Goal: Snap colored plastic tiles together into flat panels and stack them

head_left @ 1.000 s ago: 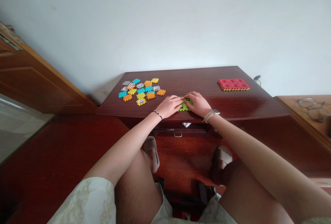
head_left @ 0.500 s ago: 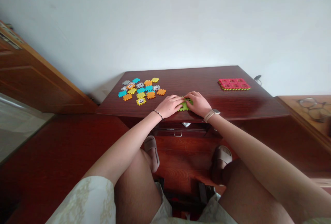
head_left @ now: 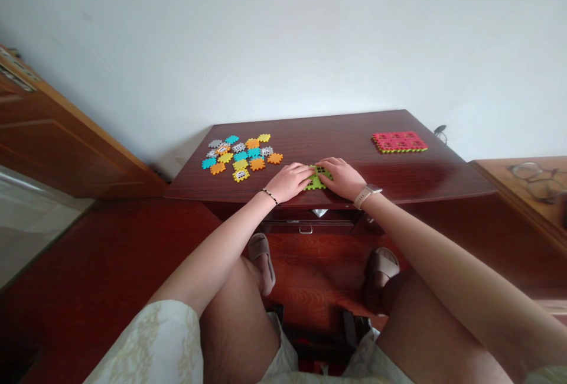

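Head view: the green panel point(head_left: 315, 184) lies on the dark table point(head_left: 310, 133), near its front edge and about mid-width; your left hand point(head_left: 290, 181) stretches over the panel's left part, while your right hand point(head_left: 345, 178) curves over its right part; both touch it, though whether they pinch or merely press cannot be told; loose notched pieces point(head_left: 241, 165) cover the table's left side, and a red panel point(head_left: 399, 140) lies toward its right end; handling probably goes best with even pressure from both sides, the panel braced against the table, and your fingers clear of its openings.
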Demonstrator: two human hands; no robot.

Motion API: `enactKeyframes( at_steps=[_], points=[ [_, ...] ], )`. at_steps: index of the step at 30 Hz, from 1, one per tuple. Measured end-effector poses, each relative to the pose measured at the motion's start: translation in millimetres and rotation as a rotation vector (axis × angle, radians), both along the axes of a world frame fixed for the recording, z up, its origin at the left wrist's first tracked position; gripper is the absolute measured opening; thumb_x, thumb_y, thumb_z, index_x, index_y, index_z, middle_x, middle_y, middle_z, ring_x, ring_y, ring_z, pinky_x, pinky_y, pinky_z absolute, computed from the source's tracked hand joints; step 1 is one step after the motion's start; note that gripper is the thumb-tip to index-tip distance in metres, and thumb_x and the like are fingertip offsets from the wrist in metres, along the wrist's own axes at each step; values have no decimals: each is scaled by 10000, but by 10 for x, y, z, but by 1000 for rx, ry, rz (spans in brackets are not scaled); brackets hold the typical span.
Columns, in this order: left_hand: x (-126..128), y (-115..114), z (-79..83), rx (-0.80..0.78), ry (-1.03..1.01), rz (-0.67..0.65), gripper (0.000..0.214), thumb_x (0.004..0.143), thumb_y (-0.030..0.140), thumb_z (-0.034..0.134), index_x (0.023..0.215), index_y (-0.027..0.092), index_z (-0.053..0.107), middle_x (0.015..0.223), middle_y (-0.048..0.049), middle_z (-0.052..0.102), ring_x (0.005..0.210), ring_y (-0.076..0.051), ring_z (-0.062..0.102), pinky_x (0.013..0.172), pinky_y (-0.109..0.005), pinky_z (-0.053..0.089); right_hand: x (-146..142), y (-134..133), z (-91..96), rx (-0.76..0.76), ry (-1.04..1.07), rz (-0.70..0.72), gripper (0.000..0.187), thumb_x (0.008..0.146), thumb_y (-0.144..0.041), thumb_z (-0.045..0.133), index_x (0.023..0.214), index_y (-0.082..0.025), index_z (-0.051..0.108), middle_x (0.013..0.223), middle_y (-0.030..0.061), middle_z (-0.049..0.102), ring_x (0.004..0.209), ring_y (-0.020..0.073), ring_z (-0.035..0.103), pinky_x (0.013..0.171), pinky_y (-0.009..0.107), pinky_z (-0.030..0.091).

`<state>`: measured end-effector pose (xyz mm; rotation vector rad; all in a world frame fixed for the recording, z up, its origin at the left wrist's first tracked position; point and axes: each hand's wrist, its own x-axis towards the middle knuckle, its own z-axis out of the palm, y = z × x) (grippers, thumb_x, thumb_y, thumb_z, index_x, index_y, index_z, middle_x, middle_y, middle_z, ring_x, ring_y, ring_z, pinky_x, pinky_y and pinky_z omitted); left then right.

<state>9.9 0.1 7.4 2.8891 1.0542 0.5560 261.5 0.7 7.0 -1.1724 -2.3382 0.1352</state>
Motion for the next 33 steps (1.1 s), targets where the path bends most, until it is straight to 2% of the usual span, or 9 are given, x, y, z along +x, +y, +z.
enactKeyframes(
  at_steps=[6,11,18,22,25,28,33],
  points=[
    [4,-15,13,-18,-17,-1,401,1167,293,483,1497,244,706,1545,-77,714,1409,-266,609,1251,-495,495,207,-139,99,-29,-32,-1,377,1068,-354,613,1375,-212,778,1373,156,777,1257,374,719,1167,566,548],
    [15,-14,16,-26,-21,2,405,1168,291,481,1501,217,700,1551,-78,712,1415,-268,606,1262,-488,489,302,-246,60,-24,-49,36,422,1092,-368,584,1434,-204,768,1473,153,752,1367,365,692,1232,562,524],
    [39,-11,30,-33,-4,-1,403,1158,275,487,1500,238,697,1551,-78,708,1417,-265,605,1264,-493,487,274,-335,-54,21,-23,10,437,1116,-388,545,1459,-206,747,1521,164,723,1407,379,656,1209,612,526],
    [49,-5,39,-26,16,7,389,1155,272,486,1474,239,706,1533,-77,714,1407,-272,606,1254,-489,490,245,-369,-50,21,-30,-14,427,1123,-414,541,1464,-229,719,1516,145,723,1405,379,638,1174,621,535],
    [49,1,34,-25,31,5,383,1158,274,484,1467,240,706,1547,-78,703,1420,-275,595,1254,-490,483,232,-386,-33,22,-56,-31,461,1118,-452,556,1507,-240,683,1616,147,649,1460,404,587,1162,643,528],
    [42,3,20,-44,30,11,379,1170,316,476,1466,235,697,1620,-73,651,1448,-285,573,1258,-501,473,225,-386,-34,7,-71,-19,513,1115,-473,569,1572,-250,641,1681,136,594,1507,413,549,1180,662,508],
    [45,-7,17,-92,12,10,398,1144,420,559,1502,272,649,1679,-69,599,1471,-302,545,1253,-541,463,230,-354,-65,-7,-84,-13,527,1123,-491,554,1591,-270,648,1681,121,599,1507,418,548,1200,679,481]
  ],
)
